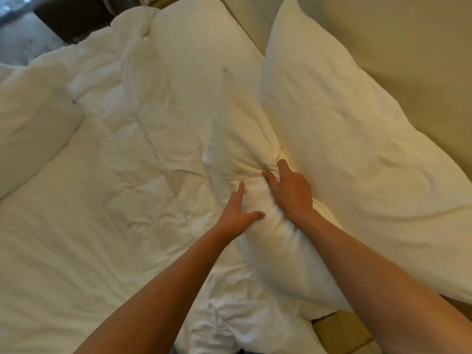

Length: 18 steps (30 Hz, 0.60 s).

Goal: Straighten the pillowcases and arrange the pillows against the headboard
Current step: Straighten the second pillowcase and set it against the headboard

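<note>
Far-left pillow (33,118): lies at the left edge of the bed, well apart from both hands.
Duvet (107,200): white and creased, spread over the bed beneath the arms, bunched up towards the top.
Left hand (238,213): its grip is open, fingers straight and thumb spread, pressing into the left side of the middle pillow.
Middle pillow (229,139): long, lying on the duvet just beside the pillow at the headboard; both hands meet it at its middle, where the case is puckered into folds.
Right hand (291,187): its grip is closed on the middle pillow, fingers curled into a bunch of the pillowcase on the top right side.
Right pillow (344,149): large and plump, leaning against the headboard, touching the middle pillow along its left edge.
Headboard (421,60): beige and padded, along the right side.
</note>
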{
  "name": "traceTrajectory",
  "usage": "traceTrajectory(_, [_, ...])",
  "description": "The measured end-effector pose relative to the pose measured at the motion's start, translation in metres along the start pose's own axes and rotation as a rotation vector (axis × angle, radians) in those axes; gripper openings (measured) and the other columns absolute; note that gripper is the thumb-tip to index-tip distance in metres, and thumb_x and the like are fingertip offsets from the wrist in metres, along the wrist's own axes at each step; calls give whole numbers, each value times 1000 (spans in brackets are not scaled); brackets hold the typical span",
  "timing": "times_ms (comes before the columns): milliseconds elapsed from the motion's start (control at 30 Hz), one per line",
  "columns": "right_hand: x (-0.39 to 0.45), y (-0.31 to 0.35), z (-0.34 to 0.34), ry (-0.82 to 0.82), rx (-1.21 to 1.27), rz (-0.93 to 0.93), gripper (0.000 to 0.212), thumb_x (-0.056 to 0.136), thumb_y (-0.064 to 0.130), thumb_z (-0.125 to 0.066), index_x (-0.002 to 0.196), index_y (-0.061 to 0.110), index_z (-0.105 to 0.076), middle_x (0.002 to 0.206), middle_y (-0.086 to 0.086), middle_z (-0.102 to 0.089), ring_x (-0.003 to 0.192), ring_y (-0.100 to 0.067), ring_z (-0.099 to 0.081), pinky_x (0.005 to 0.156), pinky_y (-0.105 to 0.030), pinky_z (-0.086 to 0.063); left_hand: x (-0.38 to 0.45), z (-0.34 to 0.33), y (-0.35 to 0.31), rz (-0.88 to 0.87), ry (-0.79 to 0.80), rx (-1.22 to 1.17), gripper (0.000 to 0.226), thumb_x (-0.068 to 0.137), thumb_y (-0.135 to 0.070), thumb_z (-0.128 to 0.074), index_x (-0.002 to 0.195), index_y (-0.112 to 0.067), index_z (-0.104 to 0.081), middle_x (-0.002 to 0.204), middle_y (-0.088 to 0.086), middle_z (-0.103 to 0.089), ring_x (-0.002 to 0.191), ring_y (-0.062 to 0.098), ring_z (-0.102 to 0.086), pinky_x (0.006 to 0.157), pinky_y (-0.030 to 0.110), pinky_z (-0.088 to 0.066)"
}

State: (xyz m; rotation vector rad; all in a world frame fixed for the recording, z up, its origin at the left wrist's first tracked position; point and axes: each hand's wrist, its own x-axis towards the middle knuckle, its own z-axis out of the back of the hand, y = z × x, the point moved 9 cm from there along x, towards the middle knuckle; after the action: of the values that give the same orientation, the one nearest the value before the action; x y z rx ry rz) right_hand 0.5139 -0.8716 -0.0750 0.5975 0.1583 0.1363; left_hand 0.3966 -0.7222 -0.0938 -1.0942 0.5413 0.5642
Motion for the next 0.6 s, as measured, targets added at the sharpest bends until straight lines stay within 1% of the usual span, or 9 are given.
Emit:
traceTrajectory(33, [1, -2, -1, -5, 0, -8, 47, 102, 64, -46, 117, 20, -53, 72, -4, -56, 71, -37, -65, 59, -35, -35, -3, -1, 5, 2, 8, -8, 107, 83, -42, -80, 162, -40, -7, 170, -4, -13, 155, 20, -20, 124, 44, -28])
traceTrajectory(100, [2, -7, -2, -2, -2, -18, 48, 101, 65, -45, 118, 20, -52, 76, -8, -63, 72, -37, -65, 60, -35, -35, -9, -5, 9, -1, 24, -12, 106, 83, -41, -80, 162, -39, -11, 170, -3, -14, 155, 19, -21, 125, 45, -27])
traceTrajectory(167, [1, -9, -1, 18, -13, -22, 51, 101, 65, -45, 119, 18, -50, 85, -13, -69, 75, -38, -66, 61, -36, -35, -15, -10, 13, 8, 42, -19, 106, 82, -41, -81, 162, -36, -12, 170, -2, -16, 154, 20, -22, 125, 47, -27])
traceTrajectory(233, [-4, -7, 1, 40, -45, -21, 51, 102, 63, -46, 121, 16, -48, 93, -15, -71, 81, -39, -67, 63, -37, -36, -22, -13, 18, 29, 47, -34, 106, 81, -42, -81, 162, -35, -14, 169, -3, -19, 153, 21, -24, 124, 46, -28])
traceTrajectory(333, [-17, -1, 6, 60, -79, -25, 49, 104, 57, -47, 129, 15, -49, 111, -15, -71, 95, -40, -68, 70, -39, -44, -35, -9, 31, 55, 68, -56, 99, 79, -44, -82, 160, -38, -24, 166, -4, -29, 150, 21, -32, 121, 44, -33])
traceTrajectory(400, [-29, 2, 12, 49, -109, -16, 52, 104, 50, -50, 141, 13, -49, 126, -15, -64, 108, -39, -65, 82, -43, -49, -48, -2, 40, 51, 62, -48, 94, 80, -47, -80, 158, -37, -30, 164, -4, -34, 148, 22, -35, 118, 41, -36])
traceTrajectory(467, [-47, 9, 16, 60, -151, 10, 65, 102, 41, -57, 157, 15, -35, 144, -17, -52, 124, -39, -56, 96, -47, -50, -66, 13, 53, 72, 16, -47, 89, 83, -48, -77, 158, -35, -31, 163, -2, -36, 148, 22, -36, 117, 41, -36])
traceTrajectory(533, [-77, 23, 19, 90, -178, 44, 82, 99, 36, -64, 165, 19, -20, 163, -17, -34, 144, -38, -39, 115, -48, -40, -91, 37, 72, 110, -51, -86, 83, 86, -48, -74, 157, -33, -33, 162, 1, -37, 146, 24, -39, 116, 44, -39])
traceTrajectory(600, [-115, 43, 21, 99, -227, 98, 87, 97, 36, -67, 167, 20, -19, 171, -15, -24, 155, -35, -26, 125, -47, -29, -122, 62, 94, 137, -93, -146, 72, 90, -48, -69, 154, -30, -40, 157, 5, -43, 139, 26, -47, 109, 42, -44])
